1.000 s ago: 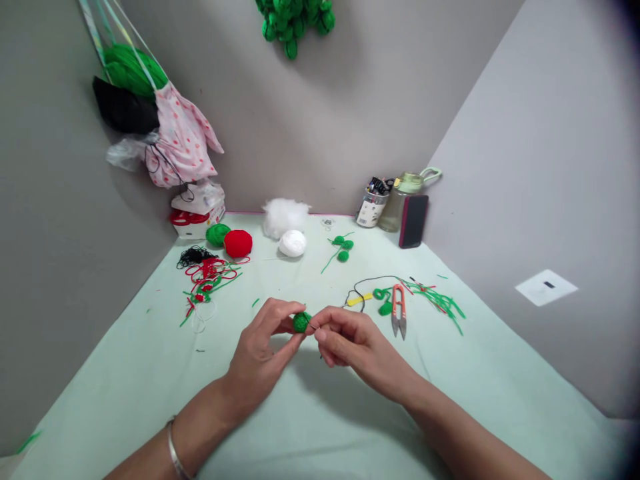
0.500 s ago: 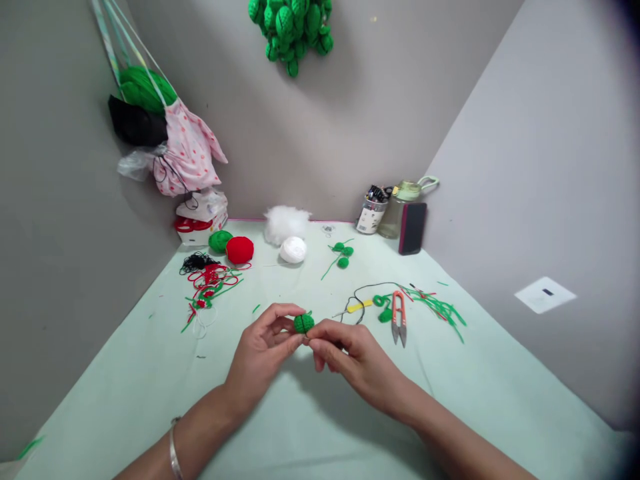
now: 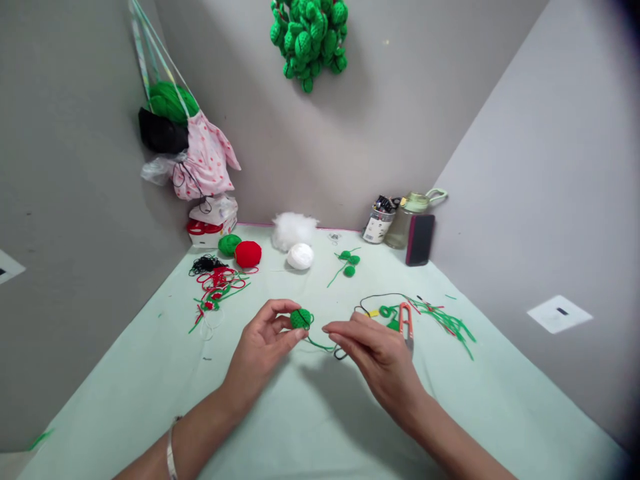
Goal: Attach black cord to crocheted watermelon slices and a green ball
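Note:
My left hand (image 3: 267, 343) pinches a small green crocheted ball (image 3: 301, 319) between thumb and fingers. A black strand crosses the ball's face, and a little loop stands out at its right side. To the right of it, held apart, is my right hand (image 3: 383, 353), its thumb and forefinger pressed together. Whatever sits in that pinch is too small to make out. Dark green and black yarn (image 3: 320, 345) runs from the ball toward the right hand. Behind that hand lie orange-handled thread snips (image 3: 406, 323), partly covered, and a yellow-handled tool (image 3: 371, 313), mostly hidden.
Red yarn (image 3: 249, 255), green yarn (image 3: 229, 245), white yarn (image 3: 301, 256) and fluffy stuffing (image 3: 294, 230) sit toward the back. Yarn scraps (image 3: 220, 280) lie left, more strands (image 3: 447, 320) right. Small green crocheted pieces (image 3: 349, 271), a bottle (image 3: 399, 227) and a phone (image 3: 421, 240) stand farther back.
My right hand has moved right, away from the ball, and a length of yarn now shows between them. The ball has turned in my left hand. The camera view has shifted slightly.

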A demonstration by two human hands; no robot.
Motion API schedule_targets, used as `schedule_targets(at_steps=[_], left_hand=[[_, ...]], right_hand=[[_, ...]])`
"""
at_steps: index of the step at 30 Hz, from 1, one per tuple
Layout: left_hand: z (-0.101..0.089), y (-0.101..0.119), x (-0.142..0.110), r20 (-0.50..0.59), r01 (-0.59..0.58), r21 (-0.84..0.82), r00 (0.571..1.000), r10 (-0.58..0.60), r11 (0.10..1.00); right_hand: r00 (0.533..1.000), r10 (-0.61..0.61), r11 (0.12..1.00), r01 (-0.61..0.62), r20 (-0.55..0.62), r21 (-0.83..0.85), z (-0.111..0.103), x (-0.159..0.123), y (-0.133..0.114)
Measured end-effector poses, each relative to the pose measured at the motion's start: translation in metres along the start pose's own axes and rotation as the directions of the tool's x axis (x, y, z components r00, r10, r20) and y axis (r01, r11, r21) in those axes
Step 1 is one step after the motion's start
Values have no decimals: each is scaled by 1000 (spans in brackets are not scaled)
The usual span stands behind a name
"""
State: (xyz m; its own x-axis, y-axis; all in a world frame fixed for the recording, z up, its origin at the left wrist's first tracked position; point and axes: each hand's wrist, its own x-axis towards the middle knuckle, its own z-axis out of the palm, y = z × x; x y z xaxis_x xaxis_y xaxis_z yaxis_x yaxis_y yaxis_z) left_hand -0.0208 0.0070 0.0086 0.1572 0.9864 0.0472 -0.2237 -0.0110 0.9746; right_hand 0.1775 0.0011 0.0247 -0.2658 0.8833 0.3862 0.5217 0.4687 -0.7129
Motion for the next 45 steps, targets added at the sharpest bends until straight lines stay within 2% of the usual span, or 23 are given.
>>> schedule_targets(at_steps=[3,6,10,13,16,21,24,33,45], left_hand=[[-1,1,0,13,0,-23,1000,0,1000],[-1,1,-1,32,28,-17,999,-27,999],[1,2,-1,13,49,-16,999,-49,999],[1,1,-1,-10,56,-14,998,-56,998],[1,0,0,-3,60,-25,998,-61,998],[1,-2,0,0,68,-22,998,-68,997],[1,-1,-1,10,66,-21,998,-66,998],[0,-4,-2,14,51,1,999,-51,999],[6,1,-5,69,140,-162,989,-131,977]], right_hand=[[991,110,988,-117,76,100,1,-1,-3],[958,232,951,-260,167,170,0,-1,-10],[925,238,875,-336,295,348,-2,0,-16],[919,260,808,-374,295,454,1,1,-13],[937,287,833,-346,198,431,5,1,-10],[977,169,953,-195,128,233,7,-2,-7],[986,124,978,-141,111,156,7,-3,-6],[983,144,968,-165,117,191,10,-3,-9],[998,26,969,-39,56,243,13,-3,-4]])
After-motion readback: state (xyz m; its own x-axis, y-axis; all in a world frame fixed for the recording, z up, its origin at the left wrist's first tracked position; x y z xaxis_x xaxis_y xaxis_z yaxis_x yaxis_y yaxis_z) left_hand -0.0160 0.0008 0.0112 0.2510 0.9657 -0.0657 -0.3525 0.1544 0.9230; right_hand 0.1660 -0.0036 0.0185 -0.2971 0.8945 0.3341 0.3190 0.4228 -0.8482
